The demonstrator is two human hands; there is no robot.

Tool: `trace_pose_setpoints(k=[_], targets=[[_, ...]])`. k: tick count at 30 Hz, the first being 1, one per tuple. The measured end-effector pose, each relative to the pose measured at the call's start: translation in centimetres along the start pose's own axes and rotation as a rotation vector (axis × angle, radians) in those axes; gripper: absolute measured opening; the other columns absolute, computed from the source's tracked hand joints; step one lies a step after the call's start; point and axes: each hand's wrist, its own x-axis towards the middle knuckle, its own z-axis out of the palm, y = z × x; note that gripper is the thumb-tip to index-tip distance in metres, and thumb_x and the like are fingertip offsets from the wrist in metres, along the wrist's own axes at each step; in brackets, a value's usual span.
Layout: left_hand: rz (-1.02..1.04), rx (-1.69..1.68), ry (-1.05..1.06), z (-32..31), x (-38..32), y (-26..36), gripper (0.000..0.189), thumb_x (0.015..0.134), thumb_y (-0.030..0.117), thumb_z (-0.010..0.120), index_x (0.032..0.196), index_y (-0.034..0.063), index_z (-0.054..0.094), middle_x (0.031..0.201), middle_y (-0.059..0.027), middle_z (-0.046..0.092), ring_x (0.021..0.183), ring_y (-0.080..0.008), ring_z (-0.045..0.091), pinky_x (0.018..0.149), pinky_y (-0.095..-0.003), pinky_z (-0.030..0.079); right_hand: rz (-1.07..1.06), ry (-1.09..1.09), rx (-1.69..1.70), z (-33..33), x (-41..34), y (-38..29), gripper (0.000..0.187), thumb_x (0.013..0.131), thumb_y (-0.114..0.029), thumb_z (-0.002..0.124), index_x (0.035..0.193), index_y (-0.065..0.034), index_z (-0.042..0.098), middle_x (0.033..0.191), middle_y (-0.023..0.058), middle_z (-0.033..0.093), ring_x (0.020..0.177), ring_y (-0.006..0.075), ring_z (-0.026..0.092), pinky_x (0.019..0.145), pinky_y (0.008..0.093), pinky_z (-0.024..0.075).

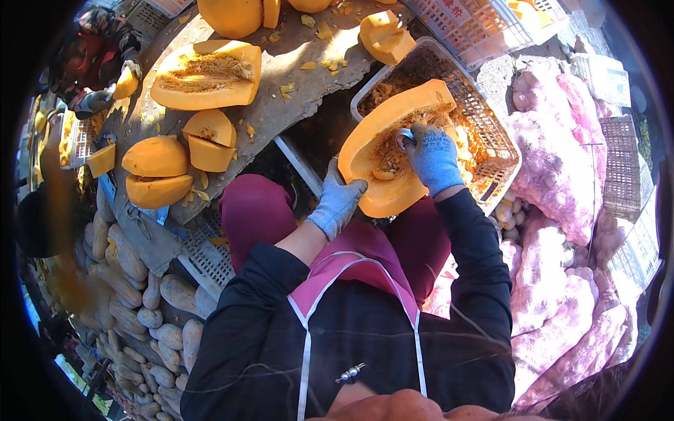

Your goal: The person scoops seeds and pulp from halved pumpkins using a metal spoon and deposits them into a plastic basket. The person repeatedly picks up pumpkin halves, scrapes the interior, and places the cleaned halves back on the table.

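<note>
A long halved pumpkin (363,152), peeled to orange flesh, is tilted cut side up above my lap and partly over a white plastic crate (508,176). Its hollow holds stringy pulp and seeds. My left hand (337,197), in a blue-grey work glove, grips the near left rim with the thumb over the edge. My right hand (434,155), gloved alike, is inside the hollow. It is closed around a tool with a curved metal loop (404,139), whose handle my fingers hide. Scraped pulp and seeds (468,142) lie in the crate below.
On the worn board (289,113) at left rest another pumpkin half (208,75) and several peeled pieces (155,171). Pink mesh sacks (550,163) stand right; unpeeled squash (126,252) are heaped lower left. Another person's gloved hand (97,100) holds a pumpkin piece at upper left.
</note>
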Motion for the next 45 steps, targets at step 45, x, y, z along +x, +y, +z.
trace_pose_setpoints(k=[45], targets=[[0.057,0.236,-0.191,0.0,4.1,-0.2,0.048,0.091,0.002,0.073,0.134,-0.0015,0.054,0.122,-0.0111,0.067,0.107,-0.0176,0.066,0.093,-0.0294,0.054,-0.011,-0.385,0.259,2.4,-3.0,0.3,0.036,0.086,-0.033,0.065,0.089,0.0034,0.070,0.074,0.0213,0.069,0.066,0.0332,0.070,0.065,0.0435,0.0547]])
